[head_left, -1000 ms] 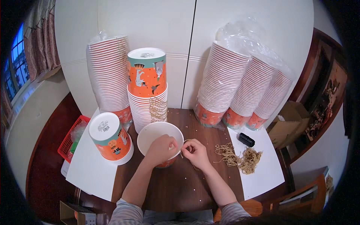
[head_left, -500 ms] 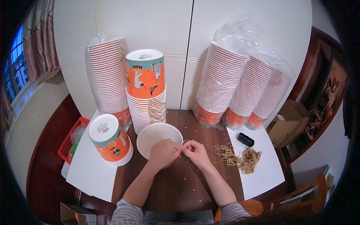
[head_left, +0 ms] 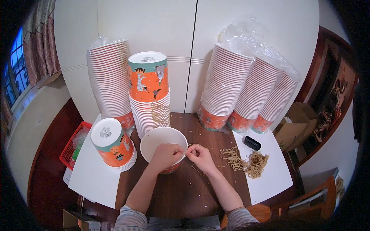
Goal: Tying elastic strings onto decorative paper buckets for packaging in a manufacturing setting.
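Open tub (head_left: 157, 138): one, round, paper, stood on the brown table (head_left: 165, 200).
String (head_left: 197, 169): one thin tan piece, pinched by the right hand (head_left: 200, 157) at the tub's rim.
Left hand (head_left: 168, 154): bent over the rim; its grip cannot be told.
Curly string heaps (head_left: 257, 164): two.
Wrapped stacks (head_left: 227, 81): four, in shiny plastic.
Bare stacks (head_left: 148, 96): two, upside down.

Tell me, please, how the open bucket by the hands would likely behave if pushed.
The open bucket is likely light, since the stacked buckets nest closely, suggesting thin walls. Being wide-mouthed, it might tip if pushed high. Being round, it could then roll.
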Action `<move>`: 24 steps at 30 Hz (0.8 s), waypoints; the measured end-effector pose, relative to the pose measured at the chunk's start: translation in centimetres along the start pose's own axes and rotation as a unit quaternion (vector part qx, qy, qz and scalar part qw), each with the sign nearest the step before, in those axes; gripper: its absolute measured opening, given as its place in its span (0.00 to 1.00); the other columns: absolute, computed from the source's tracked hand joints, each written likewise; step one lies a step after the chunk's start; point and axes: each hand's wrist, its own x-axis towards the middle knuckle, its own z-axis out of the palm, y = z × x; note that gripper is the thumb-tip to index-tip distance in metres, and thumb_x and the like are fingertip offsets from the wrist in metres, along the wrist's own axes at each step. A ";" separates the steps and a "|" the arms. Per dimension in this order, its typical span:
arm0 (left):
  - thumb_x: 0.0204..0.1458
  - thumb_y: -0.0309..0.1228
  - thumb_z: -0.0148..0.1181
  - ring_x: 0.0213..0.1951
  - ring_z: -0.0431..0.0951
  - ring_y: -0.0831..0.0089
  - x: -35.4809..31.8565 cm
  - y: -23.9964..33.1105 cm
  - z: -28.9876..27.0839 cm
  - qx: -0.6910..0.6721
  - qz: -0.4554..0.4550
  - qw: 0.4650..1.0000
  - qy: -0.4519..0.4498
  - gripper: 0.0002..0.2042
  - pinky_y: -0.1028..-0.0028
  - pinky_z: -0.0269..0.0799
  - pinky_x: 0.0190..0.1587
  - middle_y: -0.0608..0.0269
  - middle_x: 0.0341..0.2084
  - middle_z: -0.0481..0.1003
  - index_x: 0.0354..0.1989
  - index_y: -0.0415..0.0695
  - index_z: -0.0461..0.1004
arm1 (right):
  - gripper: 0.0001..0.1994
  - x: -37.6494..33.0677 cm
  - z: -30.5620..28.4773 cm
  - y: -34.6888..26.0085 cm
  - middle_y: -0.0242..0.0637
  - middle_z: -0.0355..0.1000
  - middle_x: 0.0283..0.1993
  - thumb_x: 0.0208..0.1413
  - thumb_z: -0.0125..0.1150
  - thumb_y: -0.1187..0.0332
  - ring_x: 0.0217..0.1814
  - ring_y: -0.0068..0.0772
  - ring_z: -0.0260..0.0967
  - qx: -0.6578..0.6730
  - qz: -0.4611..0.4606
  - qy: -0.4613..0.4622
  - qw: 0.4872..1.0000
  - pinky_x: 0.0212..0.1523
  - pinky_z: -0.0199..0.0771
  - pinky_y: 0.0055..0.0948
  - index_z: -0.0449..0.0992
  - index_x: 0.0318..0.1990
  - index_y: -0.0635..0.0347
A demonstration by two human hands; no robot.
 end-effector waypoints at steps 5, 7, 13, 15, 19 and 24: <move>0.41 0.33 0.56 0.21 0.75 0.68 0.2 0.0 -0.3 -0.046 -0.015 0.998 -0.041 0.08 0.73 0.69 0.26 0.58 0.17 0.74 0.25 0.42 0.75 | 0.03 0.0 0.0 0.0 0.22 0.59 0.23 0.44 0.58 0.73 0.21 0.10 0.50 0.002 -0.001 0.004 1.000 0.22 0.52 0.14 0.72 0.27 0.62; 0.41 0.33 0.57 0.22 0.76 0.70 0.2 0.2 -0.3 -0.078 -0.023 0.996 -0.039 0.08 0.74 0.69 0.27 0.59 0.18 0.74 0.25 0.41 0.75 | 0.03 0.0 0.0 0.1 0.22 0.59 0.23 0.44 0.58 0.73 0.20 0.10 0.50 0.000 0.003 0.006 1.000 0.22 0.52 0.14 0.71 0.27 0.62; 0.40 0.32 0.58 0.23 0.76 0.72 0.3 -0.3 -0.1 -0.062 -0.037 0.996 -0.046 0.08 0.76 0.70 0.27 0.60 0.19 0.75 0.26 0.40 0.75 | 0.03 0.0 0.0 0.1 0.22 0.59 0.23 0.45 0.59 0.73 0.20 0.11 0.50 -0.004 -0.013 -0.001 1.000 0.22 0.52 0.14 0.72 0.27 0.61; 0.40 0.32 0.59 0.23 0.76 0.72 0.3 -0.3 -0.2 -0.082 -0.042 0.995 -0.048 0.08 0.76 0.70 0.27 0.59 0.19 0.75 0.27 0.40 0.75 | 0.03 0.0 0.0 0.2 0.22 0.59 0.23 0.45 0.59 0.73 0.20 0.11 0.50 -0.006 -0.015 -0.001 1.000 0.22 0.52 0.14 0.72 0.27 0.61; 0.40 0.31 0.58 0.23 0.76 0.71 0.2 -0.4 -0.2 -0.094 -0.048 0.993 -0.043 0.08 0.76 0.70 0.28 0.59 0.19 0.75 0.28 0.40 0.75 | 0.03 -0.1 0.0 0.1 0.23 0.59 0.23 0.44 0.59 0.73 0.20 0.11 0.50 -0.022 -0.016 0.000 1.000 0.22 0.52 0.15 0.72 0.27 0.61; 0.41 0.31 0.57 0.23 0.76 0.69 0.2 -0.3 -0.5 -0.061 -0.043 0.996 -0.056 0.08 0.74 0.69 0.28 0.57 0.19 0.75 0.27 0.40 0.74 | 0.04 -0.1 0.1 -0.1 0.24 0.58 0.22 0.44 0.59 0.72 0.20 0.12 0.51 -0.043 -0.022 0.000 0.999 0.22 0.53 0.16 0.72 0.28 0.61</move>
